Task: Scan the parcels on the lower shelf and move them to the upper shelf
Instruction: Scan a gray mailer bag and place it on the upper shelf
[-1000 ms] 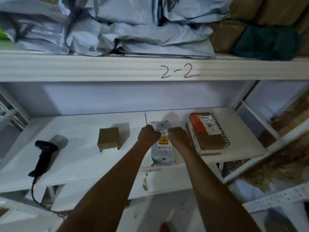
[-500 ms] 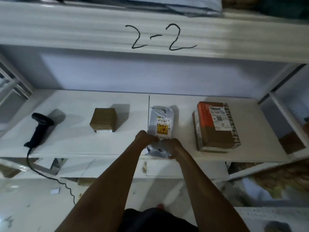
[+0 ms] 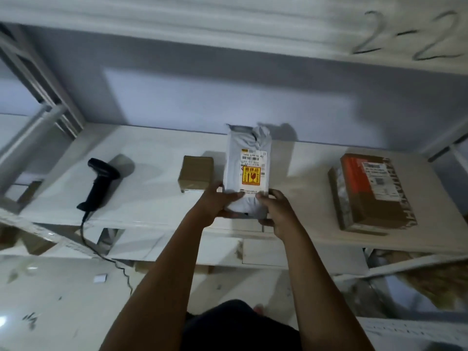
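1. Half a second ago the grey bag parcel (image 3: 249, 173) lay flat on the lower shelf (image 3: 298, 178). Now its far end is tipped up, so its labelled face looks toward the camera. Both hands have shifted from its near end to its two lower corners.
2. The left hand (image 3: 217, 203) grips the parcel's lower left corner, with the thumb across the front and the fingers curled underneath.
3. The right hand (image 3: 278, 211) grips the parcel's lower right corner in the same way, fingers wrapped round its edge.
4. The parcel is held over the front part of the lower shelf. Whether its bottom edge touches the board cannot be told.
5. A yellow sticker (image 3: 251, 176) sits in the middle of the parcel's face, just below a white printed label.
6. Just left of the parcel, partly behind the left hand, a small brown box (image 3: 195, 173) sits on the shelf.
7. Further left of the parcel lies a black handheld scanner (image 3: 100, 182), whose cable (image 3: 86, 239) hangs over the shelf's front edge.
8. Well to the right of the parcel lies a larger brown box (image 3: 372, 193) with an orange panel and a white label.
9. Above the parcel runs the front edge of the upper shelf (image 3: 228, 19), with "2-2" (image 3: 405, 34) handwritten on it up and to the right.
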`<action>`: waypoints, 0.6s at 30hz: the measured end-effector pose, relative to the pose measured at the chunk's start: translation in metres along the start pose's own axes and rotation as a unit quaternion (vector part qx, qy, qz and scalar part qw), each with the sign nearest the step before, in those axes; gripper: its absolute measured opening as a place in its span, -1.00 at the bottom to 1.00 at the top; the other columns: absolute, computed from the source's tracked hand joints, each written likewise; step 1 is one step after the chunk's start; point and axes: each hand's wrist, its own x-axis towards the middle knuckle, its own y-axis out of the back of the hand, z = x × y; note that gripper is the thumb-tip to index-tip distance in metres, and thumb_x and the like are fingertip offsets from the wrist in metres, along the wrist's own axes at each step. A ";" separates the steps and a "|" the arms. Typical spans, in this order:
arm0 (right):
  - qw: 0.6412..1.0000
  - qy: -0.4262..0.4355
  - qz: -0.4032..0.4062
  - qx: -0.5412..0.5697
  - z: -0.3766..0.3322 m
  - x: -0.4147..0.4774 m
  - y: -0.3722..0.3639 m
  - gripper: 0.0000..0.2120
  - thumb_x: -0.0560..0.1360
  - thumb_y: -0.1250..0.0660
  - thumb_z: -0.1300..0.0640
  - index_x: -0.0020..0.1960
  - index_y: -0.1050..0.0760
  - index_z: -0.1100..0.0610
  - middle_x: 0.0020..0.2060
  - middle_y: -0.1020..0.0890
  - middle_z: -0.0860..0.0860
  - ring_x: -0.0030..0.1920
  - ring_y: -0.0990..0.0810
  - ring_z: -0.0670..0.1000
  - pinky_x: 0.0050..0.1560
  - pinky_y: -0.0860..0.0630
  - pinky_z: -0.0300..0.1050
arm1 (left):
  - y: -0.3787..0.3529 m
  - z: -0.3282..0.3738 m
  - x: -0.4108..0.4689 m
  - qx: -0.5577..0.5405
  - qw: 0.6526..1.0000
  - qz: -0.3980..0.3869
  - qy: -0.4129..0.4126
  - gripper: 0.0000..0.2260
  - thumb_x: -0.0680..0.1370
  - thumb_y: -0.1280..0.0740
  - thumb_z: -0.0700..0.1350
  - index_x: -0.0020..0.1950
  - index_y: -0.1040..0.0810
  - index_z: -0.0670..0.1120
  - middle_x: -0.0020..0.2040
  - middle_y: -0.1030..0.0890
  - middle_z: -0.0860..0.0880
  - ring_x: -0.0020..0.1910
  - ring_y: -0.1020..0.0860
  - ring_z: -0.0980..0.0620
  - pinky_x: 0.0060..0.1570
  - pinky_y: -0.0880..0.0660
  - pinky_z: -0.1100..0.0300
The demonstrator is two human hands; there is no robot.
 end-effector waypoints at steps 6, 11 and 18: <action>0.989 -0.034 -0.080 0.121 0.000 -0.017 -0.143 -0.73 0.55 -0.35 0.27 0.24 -0.58 0.21 0.12 -0.68 0.16 0.03 -0.70 0.14 0.00 -0.69 0.09 | 0.139 0.029 -0.021 -0.003 0.999 0.018 -0.033 -0.44 0.38 -0.63 -0.25 0.32 -0.52 -0.28 0.17 -0.66 -0.31 0.07 -0.70 -0.30 0.03 -0.64 -0.29; 0.982 -0.044 -0.107 0.149 0.010 -0.022 -0.257 -0.70 0.52 -0.39 0.30 0.23 -0.59 0.13 0.13 -0.69 0.12 0.10 -0.70 0.15 0.10 -0.66 0.09 | 0.240 0.046 -0.042 0.013 0.999 0.029 -0.029 -0.47 0.42 -0.62 -0.19 0.34 -0.54 -0.19 0.16 -0.69 -0.21 0.04 -0.72 -0.17 -0.06 -0.69 -0.06; 0.984 -0.070 -0.110 0.120 0.038 -0.019 -0.340 -0.74 0.49 -0.47 0.29 0.17 -0.62 0.23 0.05 -0.73 0.16 0.02 -0.73 0.17 -0.01 -0.66 0.04 | 0.325 0.031 -0.060 -0.010 0.997 0.074 -0.025 -0.55 0.46 -0.57 -0.26 0.32 -0.58 -0.22 0.14 -0.72 -0.20 0.06 -0.71 -0.21 0.07 -0.65 -0.21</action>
